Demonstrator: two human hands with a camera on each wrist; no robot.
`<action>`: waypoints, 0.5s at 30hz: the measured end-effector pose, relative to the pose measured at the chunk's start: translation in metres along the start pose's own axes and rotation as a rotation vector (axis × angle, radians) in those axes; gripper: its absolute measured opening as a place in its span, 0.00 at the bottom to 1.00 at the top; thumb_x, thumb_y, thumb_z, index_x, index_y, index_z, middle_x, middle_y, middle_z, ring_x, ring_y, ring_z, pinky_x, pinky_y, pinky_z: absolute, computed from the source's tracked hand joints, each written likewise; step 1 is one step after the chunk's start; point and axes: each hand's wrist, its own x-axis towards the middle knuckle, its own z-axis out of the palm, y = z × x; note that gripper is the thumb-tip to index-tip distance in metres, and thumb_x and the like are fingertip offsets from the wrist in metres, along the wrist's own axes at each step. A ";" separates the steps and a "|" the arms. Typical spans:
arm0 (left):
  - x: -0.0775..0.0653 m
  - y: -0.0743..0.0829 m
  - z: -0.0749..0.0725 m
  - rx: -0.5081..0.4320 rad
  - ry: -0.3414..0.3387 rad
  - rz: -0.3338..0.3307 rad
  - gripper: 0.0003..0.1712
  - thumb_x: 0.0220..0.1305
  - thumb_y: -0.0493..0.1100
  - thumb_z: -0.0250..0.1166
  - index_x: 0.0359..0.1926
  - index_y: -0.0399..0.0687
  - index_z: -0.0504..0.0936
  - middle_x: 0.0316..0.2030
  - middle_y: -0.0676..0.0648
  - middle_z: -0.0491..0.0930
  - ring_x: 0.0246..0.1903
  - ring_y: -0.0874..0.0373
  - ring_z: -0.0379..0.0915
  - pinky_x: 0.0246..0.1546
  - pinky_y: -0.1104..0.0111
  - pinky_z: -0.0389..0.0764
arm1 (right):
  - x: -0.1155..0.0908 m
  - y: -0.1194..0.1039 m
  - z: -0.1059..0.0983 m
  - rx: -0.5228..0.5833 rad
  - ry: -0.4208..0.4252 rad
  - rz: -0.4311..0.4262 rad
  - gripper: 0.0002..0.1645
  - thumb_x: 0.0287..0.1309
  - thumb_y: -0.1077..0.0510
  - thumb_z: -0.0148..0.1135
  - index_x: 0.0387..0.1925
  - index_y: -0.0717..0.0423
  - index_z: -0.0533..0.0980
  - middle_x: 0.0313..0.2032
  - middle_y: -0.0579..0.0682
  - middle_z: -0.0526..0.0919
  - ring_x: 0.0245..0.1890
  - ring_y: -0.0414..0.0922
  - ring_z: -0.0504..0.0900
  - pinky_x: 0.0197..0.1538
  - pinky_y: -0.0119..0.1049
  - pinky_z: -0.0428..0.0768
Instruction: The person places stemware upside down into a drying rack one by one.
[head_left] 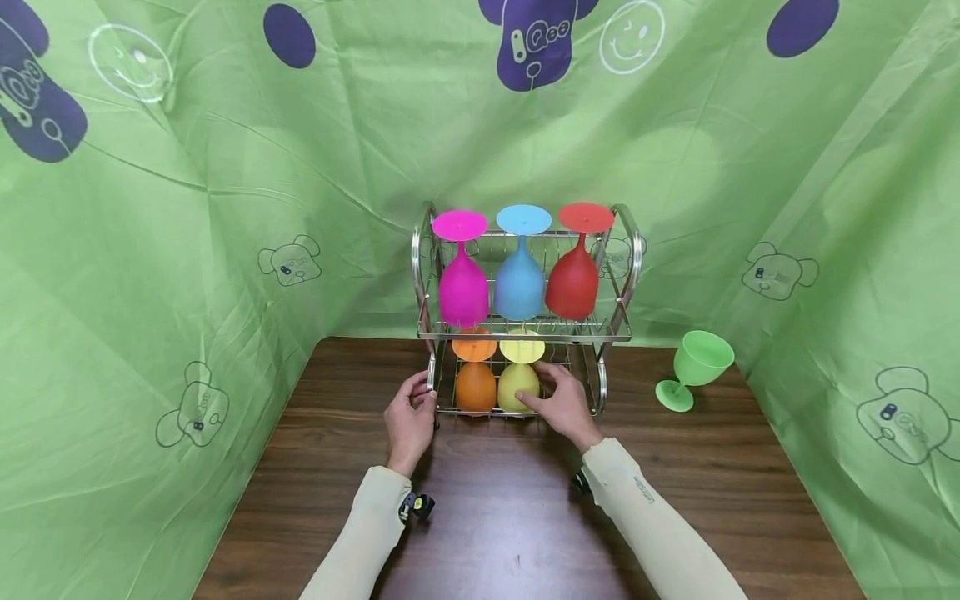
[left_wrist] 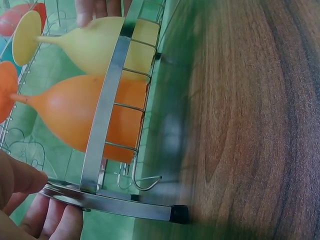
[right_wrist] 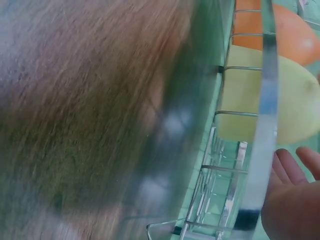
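Observation:
My left hand point(head_left: 412, 419) grips the left side frame of a two-tier metal rack point(head_left: 525, 337); in the left wrist view the thumb and fingers point(left_wrist: 68, 222) close around the metal bar. On the lower tier an orange goblet point(head_left: 476, 387) stands upside down. Beside it is an upside-down yellow goblet point(head_left: 517, 385), its bowl resting on the wires. My right hand point(head_left: 566, 408) holds the yellow bowl at its right side, thumb in front and fingers further back. The upper tier carries inverted magenta point(head_left: 463, 292), blue point(head_left: 519, 287) and red point(head_left: 573, 283) goblets.
A light green goblet point(head_left: 702, 358) stands upright on the wooden table point(head_left: 510, 517), to the right of the rack. Green printed cloth point(head_left: 360, 150) encloses the table at the back and both sides. A flat metal bar point(right_wrist: 267, 100) runs across the front of the lower tier.

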 end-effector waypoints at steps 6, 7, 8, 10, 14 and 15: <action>0.000 -0.003 0.001 -0.007 0.004 0.009 0.22 0.68 0.30 0.69 0.60 0.48 0.86 0.45 0.40 0.88 0.45 0.48 0.86 0.43 0.81 0.85 | -0.015 -0.004 -0.019 0.144 0.044 0.006 0.42 0.56 0.51 0.82 0.70 0.58 0.75 0.66 0.58 0.79 0.67 0.58 0.79 0.69 0.49 0.82; 0.000 -0.004 0.001 -0.008 0.005 0.011 0.21 0.68 0.30 0.69 0.60 0.48 0.86 0.45 0.40 0.87 0.44 0.47 0.86 0.42 0.81 0.85 | -0.017 -0.004 -0.022 0.163 0.059 0.004 0.41 0.56 0.52 0.82 0.69 0.58 0.75 0.66 0.58 0.79 0.67 0.58 0.79 0.69 0.49 0.82; 0.000 -0.004 0.001 -0.008 0.003 0.016 0.22 0.68 0.30 0.69 0.60 0.48 0.85 0.45 0.40 0.88 0.44 0.47 0.86 0.42 0.81 0.85 | -0.019 -0.005 -0.027 0.177 0.074 -0.003 0.41 0.57 0.53 0.81 0.69 0.58 0.76 0.66 0.59 0.79 0.67 0.59 0.79 0.69 0.50 0.82; 0.001 -0.004 0.000 -0.011 -0.008 0.018 0.22 0.68 0.30 0.69 0.61 0.48 0.85 0.45 0.39 0.87 0.45 0.47 0.86 0.43 0.82 0.85 | -0.023 -0.006 -0.036 0.198 0.104 -0.019 0.39 0.57 0.54 0.81 0.68 0.58 0.77 0.65 0.60 0.80 0.66 0.61 0.79 0.69 0.51 0.82; 0.002 -0.004 -0.001 -0.033 -0.022 0.013 0.22 0.68 0.30 0.69 0.61 0.47 0.85 0.46 0.39 0.87 0.46 0.47 0.85 0.44 0.82 0.85 | -0.028 -0.008 -0.054 0.212 0.158 -0.043 0.36 0.57 0.55 0.81 0.66 0.56 0.78 0.63 0.59 0.82 0.64 0.62 0.80 0.67 0.52 0.82; 0.003 -0.004 -0.001 -0.040 -0.025 0.012 0.22 0.68 0.30 0.70 0.61 0.47 0.85 0.46 0.39 0.87 0.46 0.47 0.85 0.44 0.82 0.85 | -0.030 -0.009 -0.059 0.219 0.172 -0.047 0.35 0.57 0.55 0.81 0.65 0.56 0.79 0.62 0.58 0.82 0.64 0.61 0.80 0.67 0.52 0.82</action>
